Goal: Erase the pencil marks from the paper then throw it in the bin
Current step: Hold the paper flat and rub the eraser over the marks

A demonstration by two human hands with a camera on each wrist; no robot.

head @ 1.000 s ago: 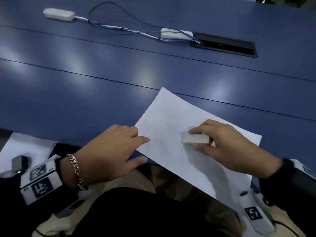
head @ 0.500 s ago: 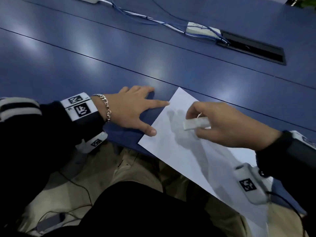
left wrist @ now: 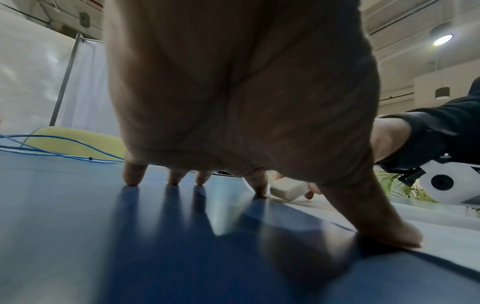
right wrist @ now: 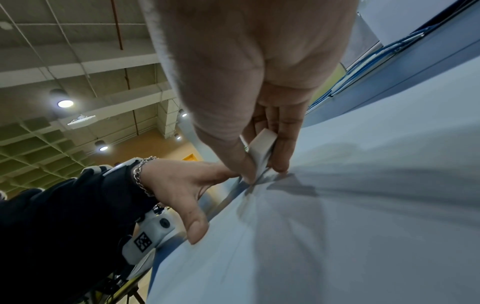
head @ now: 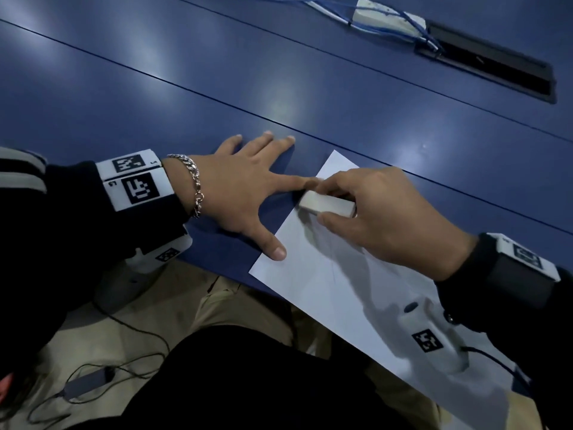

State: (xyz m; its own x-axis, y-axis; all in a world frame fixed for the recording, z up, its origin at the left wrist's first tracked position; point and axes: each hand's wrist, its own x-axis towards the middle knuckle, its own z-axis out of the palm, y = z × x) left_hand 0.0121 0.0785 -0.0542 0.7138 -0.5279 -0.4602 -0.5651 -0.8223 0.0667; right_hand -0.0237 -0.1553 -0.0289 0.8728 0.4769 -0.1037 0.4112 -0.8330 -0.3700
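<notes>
A white sheet of paper (head: pixel 335 283) lies slanted over the near edge of the blue table (head: pixel 186 88), with faint pencil lines on it. My right hand (head: pixel 381 218) pinches a white eraser (head: pixel 327 205) between thumb and fingers and holds it down on the paper's far left corner. The eraser (right wrist: pixel 262 148) shows edge-on in the right wrist view. My left hand (head: pixel 245 193) lies flat with fingers spread; its forefinger and thumb press the paper's left edge, the other fingers rest on the table. No bin is in view.
A white power strip (head: pixel 387 18) with blue cables (head: pixel 328 13) and a black cable hatch (head: pixel 490 63) sit at the table's far side. Below the table edge are my lap and a cable with a small grey box (head: pixel 83 383) on the floor.
My left hand has slid out along the table and flattened against the paper's left edge. My right hand has carried the eraser from the sheet's middle to its far left corner.
</notes>
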